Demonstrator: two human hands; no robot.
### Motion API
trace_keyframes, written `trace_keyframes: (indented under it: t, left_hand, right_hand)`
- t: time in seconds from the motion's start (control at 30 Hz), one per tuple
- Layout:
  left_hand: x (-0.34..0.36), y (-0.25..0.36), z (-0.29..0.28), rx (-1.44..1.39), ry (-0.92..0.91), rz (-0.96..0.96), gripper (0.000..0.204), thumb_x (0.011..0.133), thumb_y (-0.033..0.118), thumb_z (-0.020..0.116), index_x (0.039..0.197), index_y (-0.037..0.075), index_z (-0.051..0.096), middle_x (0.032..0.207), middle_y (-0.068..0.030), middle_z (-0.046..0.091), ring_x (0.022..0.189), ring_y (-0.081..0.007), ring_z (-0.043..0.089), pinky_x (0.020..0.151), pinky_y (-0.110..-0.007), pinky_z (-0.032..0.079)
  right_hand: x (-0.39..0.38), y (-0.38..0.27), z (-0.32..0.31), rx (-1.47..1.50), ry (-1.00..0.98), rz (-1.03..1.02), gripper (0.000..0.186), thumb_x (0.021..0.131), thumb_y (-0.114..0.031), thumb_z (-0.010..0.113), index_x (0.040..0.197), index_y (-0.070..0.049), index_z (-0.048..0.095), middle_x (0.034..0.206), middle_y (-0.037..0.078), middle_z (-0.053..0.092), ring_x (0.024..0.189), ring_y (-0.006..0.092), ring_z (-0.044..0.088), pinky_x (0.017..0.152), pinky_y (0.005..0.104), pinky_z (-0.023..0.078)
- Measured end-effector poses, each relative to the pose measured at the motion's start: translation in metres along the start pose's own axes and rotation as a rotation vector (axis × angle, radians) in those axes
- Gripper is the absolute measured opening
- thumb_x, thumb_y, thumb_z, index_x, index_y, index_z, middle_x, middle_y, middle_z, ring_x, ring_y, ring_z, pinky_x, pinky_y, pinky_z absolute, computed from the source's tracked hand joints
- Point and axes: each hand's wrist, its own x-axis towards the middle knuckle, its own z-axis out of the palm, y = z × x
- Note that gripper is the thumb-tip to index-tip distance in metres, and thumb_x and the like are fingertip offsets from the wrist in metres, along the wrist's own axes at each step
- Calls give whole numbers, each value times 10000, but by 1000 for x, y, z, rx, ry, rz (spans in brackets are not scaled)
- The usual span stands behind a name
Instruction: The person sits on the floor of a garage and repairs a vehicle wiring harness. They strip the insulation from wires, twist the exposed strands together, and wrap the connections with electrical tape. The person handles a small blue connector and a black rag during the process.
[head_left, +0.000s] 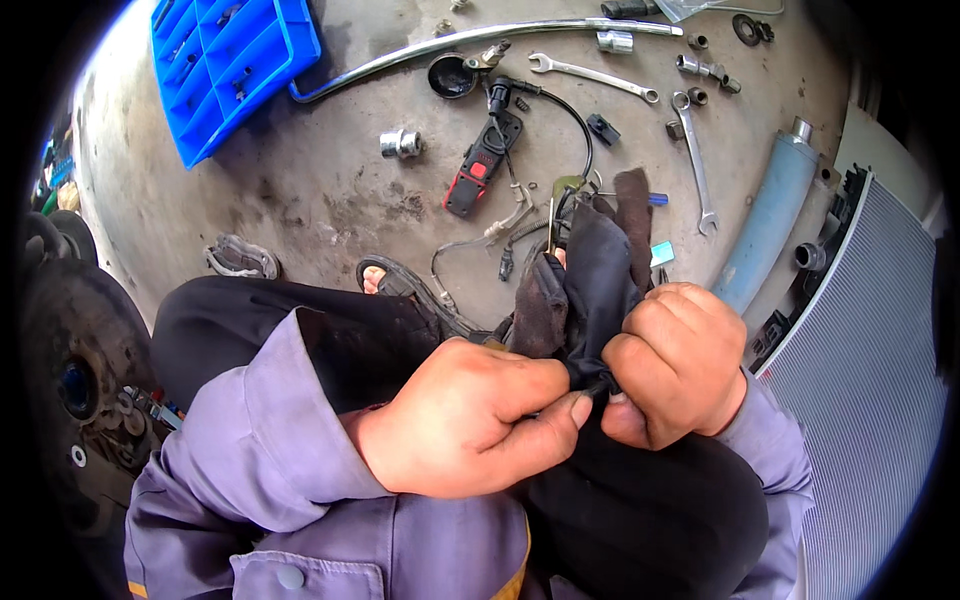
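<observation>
Left hand (470, 415) and right hand (680, 365), fingers closed, pinch black fabric (600, 275) right of frame centre; gentle, even tension probably best.

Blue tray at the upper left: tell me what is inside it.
Small dark parts lie in several compartments of the blue tray; they are too small to identify. Its dividers cover some of the compartment floors, so anything there is hidden.

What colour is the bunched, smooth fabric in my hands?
The bunched fabric is black, showing best in the head view.
</observation>
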Motion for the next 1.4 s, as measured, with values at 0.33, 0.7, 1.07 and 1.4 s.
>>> trace_keyframes:
  t: [0.33,0.7,1.07,1.4]
  left_hand:
    - [-24,0,-20,-121,-28,-21,305,978,106,571,705,21,467,581,-104,426,470,-307,423,472,-377,359]
    - [-25,-4,-11,-139,-65,-130,362,1062,255,471,818,-11,497,725,-69,500,634,-168,446,602,-319,398]
    - [-20,1,5,132,222,-59,200,962,130,664,1087,-10,594,768,-120,596,665,-224,618,619,-336,479]
    - [-30,3,-6,-247,314,-210,205,1010,69,566,1191,-28,578,929,-27,618,788,-72,552,711,-236,455]
  right_hand:
    - [-141,16,17,-384,-358,956,156,787,-184,611,762,-32,587,826,181,671,699,391,656,644,492,532]
    - [-80,-7,-70,486,195,1068,332,916,-125,666,1217,8,627,1034,127,684,855,218,673,795,375,542]
    - [14,-17,-18,841,-94,551,166,872,-36,734,1026,-1,686,830,99,666,707,184,645,687,296,516]
    - [-91,42,20,401,185,954,167,895,-12,522,921,37,680,833,88,694,673,120,604,639,294,490]
